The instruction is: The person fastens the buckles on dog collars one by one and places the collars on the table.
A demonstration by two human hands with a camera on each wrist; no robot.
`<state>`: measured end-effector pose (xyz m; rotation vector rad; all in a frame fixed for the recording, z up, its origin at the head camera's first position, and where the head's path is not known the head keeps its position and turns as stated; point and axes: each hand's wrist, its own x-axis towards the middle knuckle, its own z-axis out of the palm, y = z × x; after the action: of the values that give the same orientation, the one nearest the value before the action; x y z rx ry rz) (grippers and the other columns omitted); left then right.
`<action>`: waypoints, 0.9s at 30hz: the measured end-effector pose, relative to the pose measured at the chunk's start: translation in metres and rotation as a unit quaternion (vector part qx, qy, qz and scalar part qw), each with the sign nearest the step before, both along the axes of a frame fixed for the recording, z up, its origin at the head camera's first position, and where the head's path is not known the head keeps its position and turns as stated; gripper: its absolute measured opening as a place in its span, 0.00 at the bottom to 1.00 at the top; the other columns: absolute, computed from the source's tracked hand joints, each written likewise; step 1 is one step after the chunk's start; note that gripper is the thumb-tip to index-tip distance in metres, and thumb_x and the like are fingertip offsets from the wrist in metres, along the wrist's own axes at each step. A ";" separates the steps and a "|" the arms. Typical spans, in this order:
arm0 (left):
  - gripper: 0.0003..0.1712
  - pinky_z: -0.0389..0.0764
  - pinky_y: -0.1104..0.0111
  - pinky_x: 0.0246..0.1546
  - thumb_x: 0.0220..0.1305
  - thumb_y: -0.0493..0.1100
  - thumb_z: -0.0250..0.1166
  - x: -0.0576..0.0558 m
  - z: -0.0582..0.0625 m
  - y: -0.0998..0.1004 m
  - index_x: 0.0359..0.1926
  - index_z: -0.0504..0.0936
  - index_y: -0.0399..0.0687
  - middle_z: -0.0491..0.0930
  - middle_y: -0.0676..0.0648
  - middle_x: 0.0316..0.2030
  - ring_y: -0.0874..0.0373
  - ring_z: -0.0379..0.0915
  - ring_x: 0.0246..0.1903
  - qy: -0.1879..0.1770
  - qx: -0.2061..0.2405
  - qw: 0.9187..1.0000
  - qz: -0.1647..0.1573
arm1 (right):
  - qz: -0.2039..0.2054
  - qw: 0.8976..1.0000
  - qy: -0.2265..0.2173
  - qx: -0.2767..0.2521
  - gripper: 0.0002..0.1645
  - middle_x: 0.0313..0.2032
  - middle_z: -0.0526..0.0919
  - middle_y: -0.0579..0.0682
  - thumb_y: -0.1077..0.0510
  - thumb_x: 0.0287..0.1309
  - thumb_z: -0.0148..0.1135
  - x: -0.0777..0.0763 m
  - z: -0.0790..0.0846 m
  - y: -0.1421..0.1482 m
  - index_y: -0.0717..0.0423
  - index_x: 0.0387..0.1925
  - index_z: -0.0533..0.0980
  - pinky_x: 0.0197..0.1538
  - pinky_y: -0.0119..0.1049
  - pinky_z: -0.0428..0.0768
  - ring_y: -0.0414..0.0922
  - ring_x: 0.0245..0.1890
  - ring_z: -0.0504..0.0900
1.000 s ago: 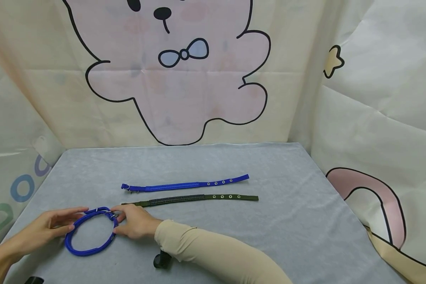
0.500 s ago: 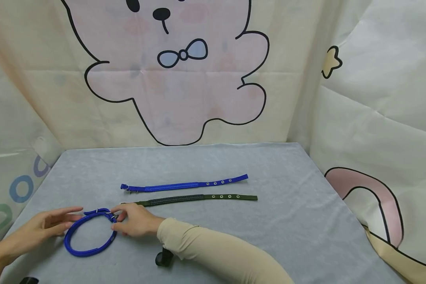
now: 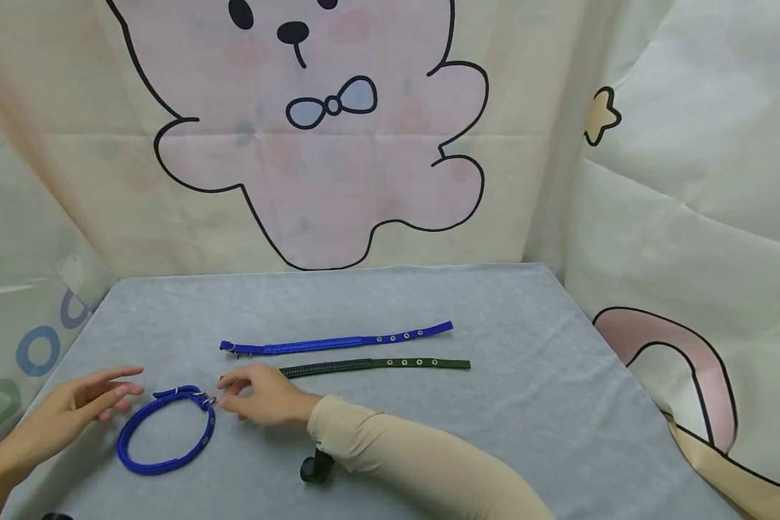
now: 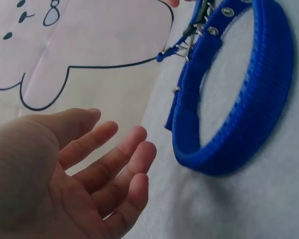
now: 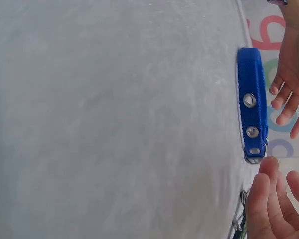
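Observation:
A blue collar (image 3: 127, 427), buckled into a ring, stands on its edge at the left of the table; its metal buckle and D-ring face the right hand. My left hand (image 3: 78, 410) hovers just left of the ring, fingers spread and apart from it, as the left wrist view of the collar (image 4: 239, 134) confirms. My right hand (image 3: 266, 396) is on the ring's other side, fingers loosely bent and holding nothing, overlapping the buckle end of a green collar (image 3: 370, 365) in the head view. Behind that lies a second blue collar (image 3: 318, 346), stretched out flat.
A grey cloth covers the table (image 3: 526, 404). Printed curtains (image 3: 377, 180) rise along its back and both sides. A small black object (image 3: 317, 468) shows under the right sleeve (image 3: 422, 455).
Both hands have drawn away from the ring-shaped blue collar, the left to the left and the right to the right. The collar stays where it stood.

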<state>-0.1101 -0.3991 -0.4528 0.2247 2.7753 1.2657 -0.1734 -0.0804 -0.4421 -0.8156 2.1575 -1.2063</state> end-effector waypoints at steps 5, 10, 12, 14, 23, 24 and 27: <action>0.23 0.80 0.74 0.35 0.80 0.44 0.51 -0.001 0.008 0.013 0.69 0.70 0.41 0.83 0.73 0.44 0.72 0.82 0.39 -0.001 -0.021 1.000 0.013 | -0.012 1.000 0.002 -0.026 0.17 0.39 0.81 0.40 0.54 0.71 0.61 -0.004 0.002 0.016 0.52 0.58 0.80 0.29 0.27 0.78 0.32 0.27 0.79; 0.25 0.81 0.72 0.35 0.80 0.46 0.52 -0.002 0.014 0.025 0.70 0.69 0.38 0.84 0.71 0.44 0.71 0.82 0.39 0.001 -0.029 0.999 0.014 | 0.002 0.999 0.023 -0.043 0.17 0.41 0.84 0.44 0.55 0.72 0.59 -0.009 0.003 0.031 0.54 0.58 0.79 0.30 0.26 0.78 0.31 0.28 0.81; 0.25 0.81 0.72 0.35 0.80 0.46 0.52 -0.003 0.017 0.029 0.70 0.69 0.38 0.84 0.69 0.45 0.70 0.82 0.39 0.006 -0.031 0.999 0.010 | 0.010 0.998 0.024 -0.052 0.17 0.43 0.85 0.46 0.56 0.72 0.59 -0.010 0.003 0.038 0.56 0.58 0.79 0.31 0.26 0.79 0.33 0.29 0.82; 0.25 0.80 0.72 0.36 0.80 0.47 0.52 -0.004 0.020 0.033 0.70 0.70 0.40 0.85 0.68 0.45 0.69 0.82 0.39 0.007 -0.033 0.999 0.008 | 0.015 0.998 0.022 -0.061 0.18 0.45 0.84 0.48 0.56 0.73 0.58 -0.011 0.003 0.045 0.57 0.59 0.78 0.31 0.27 0.79 0.35 0.30 0.84; 0.25 0.80 0.73 0.37 0.80 0.47 0.51 -0.006 0.030 0.049 0.71 0.70 0.42 0.86 0.63 0.47 0.68 0.82 0.41 0.006 -0.027 1.000 -0.011 | 0.010 0.997 0.034 -0.065 0.20 0.48 0.83 0.50 0.56 0.73 0.57 -0.012 0.006 0.077 0.59 0.61 0.77 0.33 0.27 0.79 0.41 0.34 0.86; 0.25 0.80 0.73 0.37 0.80 0.47 0.51 -0.008 0.030 0.051 0.71 0.70 0.42 0.85 0.64 0.47 0.68 0.82 0.42 0.005 -0.023 1.000 -0.014 | 0.005 0.997 0.035 -0.064 0.20 0.48 0.83 0.50 0.56 0.73 0.57 -0.013 0.006 0.081 0.58 0.61 0.77 0.32 0.27 0.79 0.43 0.35 0.86; 0.25 0.80 0.73 0.38 0.80 0.46 0.52 -0.011 0.030 0.057 0.71 0.69 0.41 0.85 0.64 0.48 0.68 0.82 0.42 0.001 -0.011 1.000 -0.024 | -0.008 0.997 0.050 -0.063 0.19 0.47 0.84 0.50 0.56 0.73 0.58 -0.014 0.008 0.090 0.57 0.60 0.78 0.31 0.27 0.77 0.46 0.36 0.86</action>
<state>-0.1215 -0.3424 -0.4225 0.2890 2.7666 1.2245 -0.1875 0.0098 -0.4341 -0.9314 2.1880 -1.3476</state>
